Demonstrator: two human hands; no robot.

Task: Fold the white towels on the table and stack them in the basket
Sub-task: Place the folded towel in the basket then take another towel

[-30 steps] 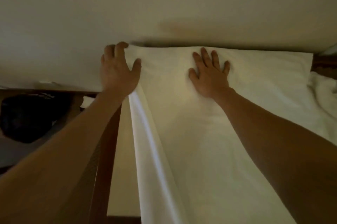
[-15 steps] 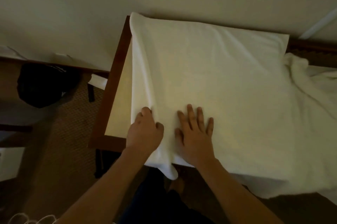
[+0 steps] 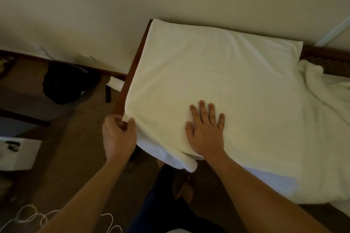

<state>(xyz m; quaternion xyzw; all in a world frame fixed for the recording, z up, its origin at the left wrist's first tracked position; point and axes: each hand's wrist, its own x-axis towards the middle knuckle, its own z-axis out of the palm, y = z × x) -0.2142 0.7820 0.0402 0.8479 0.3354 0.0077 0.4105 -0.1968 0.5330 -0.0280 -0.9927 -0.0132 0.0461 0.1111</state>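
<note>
White towel (image 3: 217,81) lies spread over the table (image 3: 132,73), folded double w/ a lower layer peeking out at 6 o'clock. My right hand (image 3: 205,132) presses flat on it, fingers straight. My left hand (image 3: 118,136) pinches its corner at 9 o'clock, off the table edge. Crumpled towel (image 3: 325,96) touching at 3 o'clock. Carpet (image 3: 75,138) open at 8 o'clock.

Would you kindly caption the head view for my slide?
Left hand pinches the white towel's near corner while right hand presses it flat on the table.
</note>
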